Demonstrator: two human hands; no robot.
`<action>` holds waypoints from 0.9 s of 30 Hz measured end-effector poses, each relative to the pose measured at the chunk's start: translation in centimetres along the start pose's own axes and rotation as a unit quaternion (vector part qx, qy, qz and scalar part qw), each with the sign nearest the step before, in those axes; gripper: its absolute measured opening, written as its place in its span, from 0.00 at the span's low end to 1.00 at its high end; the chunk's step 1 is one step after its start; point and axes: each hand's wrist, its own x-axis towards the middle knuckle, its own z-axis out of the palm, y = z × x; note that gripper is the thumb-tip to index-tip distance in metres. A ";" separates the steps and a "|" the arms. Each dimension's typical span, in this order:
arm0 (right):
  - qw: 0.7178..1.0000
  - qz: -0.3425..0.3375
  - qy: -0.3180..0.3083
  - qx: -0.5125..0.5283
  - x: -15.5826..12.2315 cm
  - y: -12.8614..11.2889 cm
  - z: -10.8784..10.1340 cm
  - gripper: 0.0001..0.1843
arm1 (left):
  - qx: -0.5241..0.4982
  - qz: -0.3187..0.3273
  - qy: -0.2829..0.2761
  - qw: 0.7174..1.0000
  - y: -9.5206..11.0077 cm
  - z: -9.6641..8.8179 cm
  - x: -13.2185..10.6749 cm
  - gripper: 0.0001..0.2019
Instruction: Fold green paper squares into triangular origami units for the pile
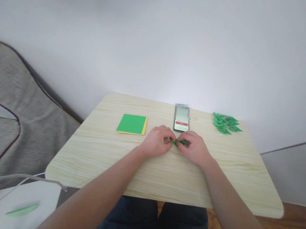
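Observation:
Both my hands rest on a light wooden table (104, 160), fingertips meeting over a small folded piece of green paper (179, 142). My left hand (158, 141) pinches its left end with curled fingers. My right hand (194, 147) pinches the right end the same way. Most of the paper is hidden between my fingers. A stack of square paper sheets (132, 124), green on top and yellow beneath, lies to the left of my hands. A pile of several folded green paper pieces (225, 123) sits at the table's far right.
A phone (181, 118) with a lit screen lies just beyond my hands. A grey cushion or sofa (8, 114) stands to the left. A white surface (20, 202) with a green strip and a cable is at the lower left. A white wall rises behind the table.

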 end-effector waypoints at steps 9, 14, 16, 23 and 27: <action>1.000 0.014 0.010 0.003 -0.7 -0.2 -0.4 0.07 | -0.001 0.021 -0.006 1.000 0.2 0.0 -0.1 0.10; 0.999 0.039 0.022 0.018 -0.8 0.1 0.0 0.05 | 0.000 0.029 -0.007 1.000 0.3 0.0 -0.1 0.10; 0.998 0.050 0.024 0.024 -0.8 0.3 0.0 0.04 | 0.001 0.031 -0.004 1.000 0.4 0.0 -0.1 0.10; 0.982 0.139 0.057 0.110 -2.1 0.8 -1.0 0.11 | -0.003 0.036 0.002 0.999 0.3 0.1 -0.1 0.10; 0.978 0.160 0.084 0.100 -2.4 1.1 -0.9 0.09 | -0.006 0.039 0.000 0.999 0.1 0.2 0.0 0.10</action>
